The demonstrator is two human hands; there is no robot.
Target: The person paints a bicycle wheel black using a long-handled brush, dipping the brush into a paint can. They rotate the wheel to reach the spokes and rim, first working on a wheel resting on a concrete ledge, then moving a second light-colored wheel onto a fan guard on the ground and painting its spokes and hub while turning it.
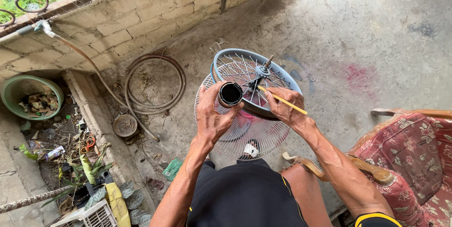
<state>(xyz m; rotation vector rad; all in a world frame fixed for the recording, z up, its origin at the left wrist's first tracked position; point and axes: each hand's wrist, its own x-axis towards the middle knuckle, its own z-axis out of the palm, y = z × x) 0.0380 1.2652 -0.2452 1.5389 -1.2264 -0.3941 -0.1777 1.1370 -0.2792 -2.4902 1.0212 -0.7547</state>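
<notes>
My left hand (213, 116) grips a small round tin (230, 94) with black contents, held open side up. My right hand (285, 107) holds a thin yellow-handled brush (282, 100) whose tip points toward the hub of a blue-rimmed fan guard (254, 79). That guard rests tilted in front of me, its motor shaft (267, 62) sticking up at the centre. Beneath it lies a white wire fan grille (245, 128) on the concrete floor. Both hands hover just over the two guards, close together.
A coiled hose (153, 83) lies on the floor by a low brick wall (122, 20). A green basin (29, 95) with rubbish and a small rusty bowl (125, 125) sit at left. A red floral wooden armchair (414, 156) stands at right.
</notes>
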